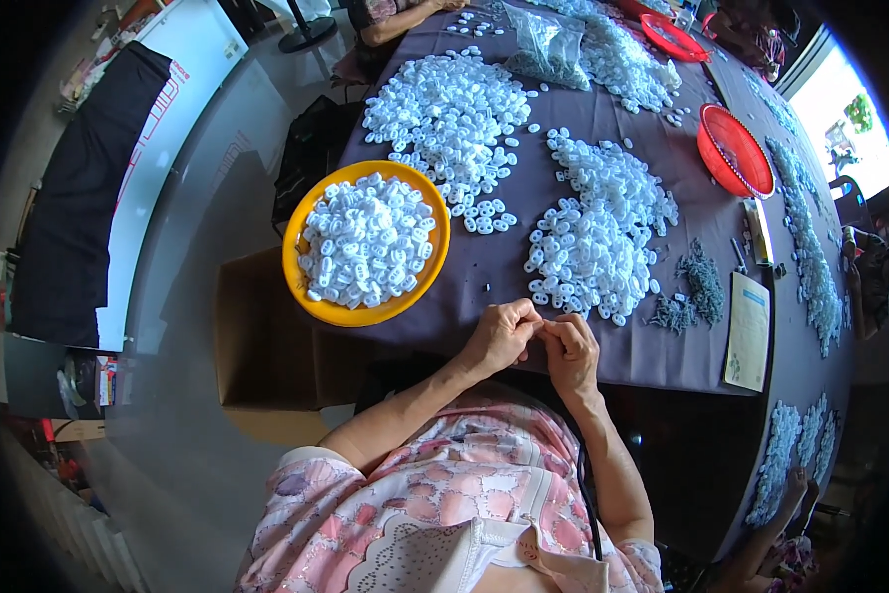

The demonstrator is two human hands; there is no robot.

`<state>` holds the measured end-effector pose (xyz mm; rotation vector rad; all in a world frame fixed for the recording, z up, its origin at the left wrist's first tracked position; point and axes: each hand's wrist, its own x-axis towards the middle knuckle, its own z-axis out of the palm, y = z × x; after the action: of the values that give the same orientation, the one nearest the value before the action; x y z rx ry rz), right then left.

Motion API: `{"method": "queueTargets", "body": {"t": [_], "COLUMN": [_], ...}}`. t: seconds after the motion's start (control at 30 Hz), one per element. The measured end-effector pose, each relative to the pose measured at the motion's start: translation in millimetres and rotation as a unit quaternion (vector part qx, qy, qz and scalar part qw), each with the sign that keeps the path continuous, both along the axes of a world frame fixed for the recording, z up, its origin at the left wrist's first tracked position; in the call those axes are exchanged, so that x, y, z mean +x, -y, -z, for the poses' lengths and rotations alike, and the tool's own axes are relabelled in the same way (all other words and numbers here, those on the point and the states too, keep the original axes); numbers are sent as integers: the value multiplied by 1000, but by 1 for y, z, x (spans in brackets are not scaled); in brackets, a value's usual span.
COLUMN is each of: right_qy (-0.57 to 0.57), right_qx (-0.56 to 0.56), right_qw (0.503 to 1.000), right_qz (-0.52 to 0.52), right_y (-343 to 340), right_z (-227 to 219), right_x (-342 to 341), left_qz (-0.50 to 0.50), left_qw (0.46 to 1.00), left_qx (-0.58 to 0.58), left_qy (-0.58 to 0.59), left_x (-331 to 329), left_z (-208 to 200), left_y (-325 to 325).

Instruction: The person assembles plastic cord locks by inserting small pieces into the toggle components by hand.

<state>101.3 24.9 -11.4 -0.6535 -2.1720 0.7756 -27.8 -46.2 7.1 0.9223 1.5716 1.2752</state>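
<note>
Holding left hand (502, 338) and right hand (571, 354) together at the near edge of the counter (662, 358), pinched at the tips; cannot tell on what. Facing a heap of small white pieces (592, 257) just beyond, with a filled yellow bowl (365, 314) left and a grey-green tangle (703, 282) right. Farther off, facing another white heap (449, 114) left and a red basket (716, 163) right.

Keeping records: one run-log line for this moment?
left hand, right hand: pinching, close together; held: unclear; ahead: white pieces; left: yellow bowl

I seem to be in a workshop: heaps of white pieces (444, 109) and a full yellow basin (350, 315) on my surface (662, 361), other people (400, 22) around it.
</note>
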Motion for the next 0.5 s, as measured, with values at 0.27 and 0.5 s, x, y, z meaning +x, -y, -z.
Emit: {"method": "queueTargets", "body": {"t": [0.27, 0.5], "right_qy": [17, 57], "right_qx": [8, 16], "right_qw": [1000, 998], "right_qz": [-16, -20], "right_y": [-2, 0], "right_z": [-5, -7], "right_x": [-2, -2], "left_qz": [-7, -6], "left_qw": [999, 996], "left_qx": [22, 55], "left_qy": [-25, -75], "left_x": [-1, 0], "left_z": [4, 10], "left_y": [-1, 1]}}
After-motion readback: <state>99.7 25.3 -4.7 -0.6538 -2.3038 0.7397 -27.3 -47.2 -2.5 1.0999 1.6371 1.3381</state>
